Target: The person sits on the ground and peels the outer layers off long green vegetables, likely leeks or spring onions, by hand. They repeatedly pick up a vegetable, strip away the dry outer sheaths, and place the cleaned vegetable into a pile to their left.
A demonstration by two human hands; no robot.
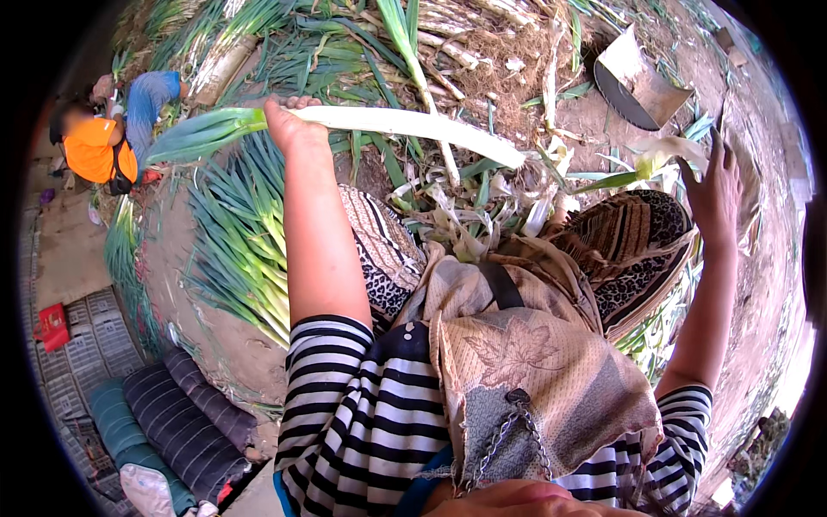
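My left hand (294,123) is closed around a large scallion (400,121) where its green leaves meet the white stalk. The stalk is bare and smooth, and its root end points right across my lap. On the right, my right hand (714,187) has its fingers spread with nothing gripped in them. Just left of those fingers is a loose pale outer leaf (665,155) with a green part; whether they touch I cannot tell. Stripped leaves (465,220) lie between my knees. Left of my left forearm, clean scallions (249,239) rest in a pile on the soil.
Unpeeled scallions with dry roots (478,52) heap up in front. A bent metal sheet (639,84) lies at the upper right. At the upper left a person in an orange top (100,148) bends low. Rolled quilted fabric (181,420) and stacked crates (97,323) are at lower left.
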